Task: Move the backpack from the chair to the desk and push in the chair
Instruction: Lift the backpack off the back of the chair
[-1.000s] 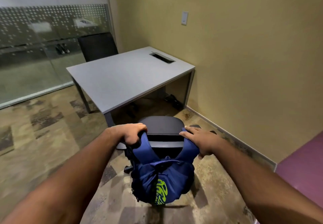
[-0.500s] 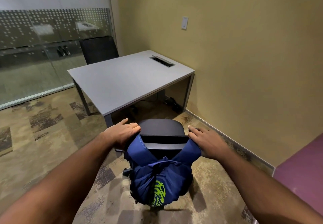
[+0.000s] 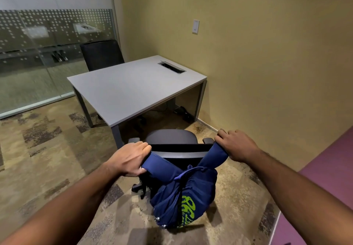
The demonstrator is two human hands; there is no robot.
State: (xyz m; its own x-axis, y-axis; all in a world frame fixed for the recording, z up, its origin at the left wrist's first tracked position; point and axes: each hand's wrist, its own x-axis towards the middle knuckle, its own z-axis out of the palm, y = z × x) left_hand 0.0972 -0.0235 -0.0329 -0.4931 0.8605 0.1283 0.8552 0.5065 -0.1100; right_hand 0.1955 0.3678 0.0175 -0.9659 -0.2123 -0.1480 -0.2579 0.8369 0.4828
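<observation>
Hanging from the backrest of the chair (image 3: 174, 150), the backpack (image 3: 184, 193) sits at 6 o'clock in the head view, its two straps looped over the backrest's top corners and its body dangling behind the chair, clear of the seat. Left hand (image 3: 128, 159), at 8 o'clock of the backrest, has its fingers curled tight around the left strap (image 3: 158, 165); half a second earlier it lay open on the corner. Right hand (image 3: 236, 145), at 2 o'clock, pinches the right strap (image 3: 215, 155) at its top fold, fingers closed. Both grips now read as secured, so the lift off the backrest looks ready to begin. Desk (image 3: 133, 89), at 12 o'clock beyond the chair, is bare; nothing yet placed. Chair stands pulled out, not pushed in.
</observation>
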